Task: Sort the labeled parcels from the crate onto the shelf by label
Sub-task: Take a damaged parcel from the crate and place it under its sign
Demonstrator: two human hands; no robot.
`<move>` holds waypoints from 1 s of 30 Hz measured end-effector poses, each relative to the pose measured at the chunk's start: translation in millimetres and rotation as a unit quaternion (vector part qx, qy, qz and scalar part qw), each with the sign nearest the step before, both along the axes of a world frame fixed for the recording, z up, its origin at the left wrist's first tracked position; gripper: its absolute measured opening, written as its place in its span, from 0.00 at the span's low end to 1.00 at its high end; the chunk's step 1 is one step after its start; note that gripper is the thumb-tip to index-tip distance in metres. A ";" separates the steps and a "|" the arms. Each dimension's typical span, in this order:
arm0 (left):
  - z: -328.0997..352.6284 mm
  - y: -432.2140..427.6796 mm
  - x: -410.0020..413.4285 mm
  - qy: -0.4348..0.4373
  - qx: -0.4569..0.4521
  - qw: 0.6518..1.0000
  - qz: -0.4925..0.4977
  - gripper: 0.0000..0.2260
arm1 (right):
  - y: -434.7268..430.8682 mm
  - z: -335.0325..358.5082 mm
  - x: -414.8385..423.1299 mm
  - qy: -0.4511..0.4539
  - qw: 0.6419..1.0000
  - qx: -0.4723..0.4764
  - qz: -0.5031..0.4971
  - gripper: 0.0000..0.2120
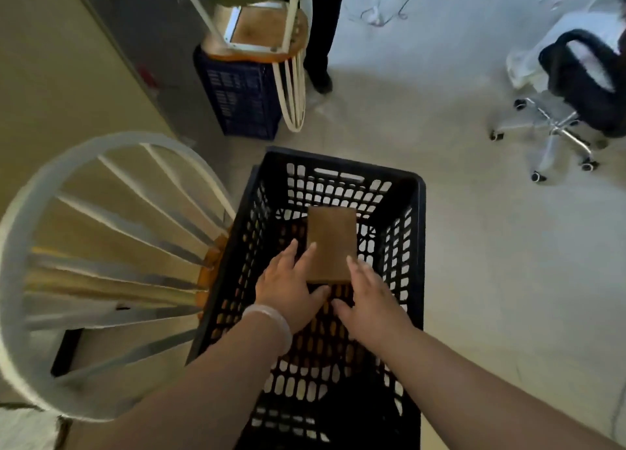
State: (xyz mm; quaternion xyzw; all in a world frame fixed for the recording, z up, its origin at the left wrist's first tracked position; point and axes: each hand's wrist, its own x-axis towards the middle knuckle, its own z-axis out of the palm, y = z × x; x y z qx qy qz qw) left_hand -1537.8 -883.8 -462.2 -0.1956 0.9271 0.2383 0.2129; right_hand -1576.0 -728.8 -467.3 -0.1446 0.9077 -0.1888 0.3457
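In the crate (pixel 421 246), parcel (pixel 332 243) between left hand (pixel 288 290) and right hand (pixel 372 300)

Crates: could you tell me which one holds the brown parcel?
The black crate nearest the camera, with the parcel inside; the blue crate farther off sits under a chair.

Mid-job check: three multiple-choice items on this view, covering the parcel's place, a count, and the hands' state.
1. Where is the brown parcel?
A) in the black crate
B) on the floor
C) on a chair seat

2. How many parcels show in the crate?
A) one
B) three
C) five

3. How are the hands?
A) both fists
B) left hand and right hand flank the parcel, fingers straight
C) one lifts the parcel clear

Key: 1 A, crate walls surround it; 2 A, one brown box shows; 3 B, both lie beside its near end.
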 end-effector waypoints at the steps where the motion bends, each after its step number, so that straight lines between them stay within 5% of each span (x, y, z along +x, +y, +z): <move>1: -11.7 1.6 -14.1 -0.001 0.003 1.000 0.011 0.36 | -2.1 -10.9 -13.9 -0.012 1.000 0.005 -0.002 0.39; 13: -121.7 12.5 -78.6 -0.134 0.068 0.982 0.111 0.36 | -34.5 -130.2 -93.1 -0.138 0.937 -0.013 -0.320 0.33; 18: -129.7 17.7 -75.9 -0.096 0.114 0.975 0.166 0.37 | -37.1 -132.9 -91.7 -0.171 0.918 -0.103 -0.342 0.23; 30: -21.9 -0.8 -38.7 -0.025 0.158 0.945 0.285 0.49 | -50.0 -9.3 -21.5 -0.061 0.926 -0.266 -0.260 0.23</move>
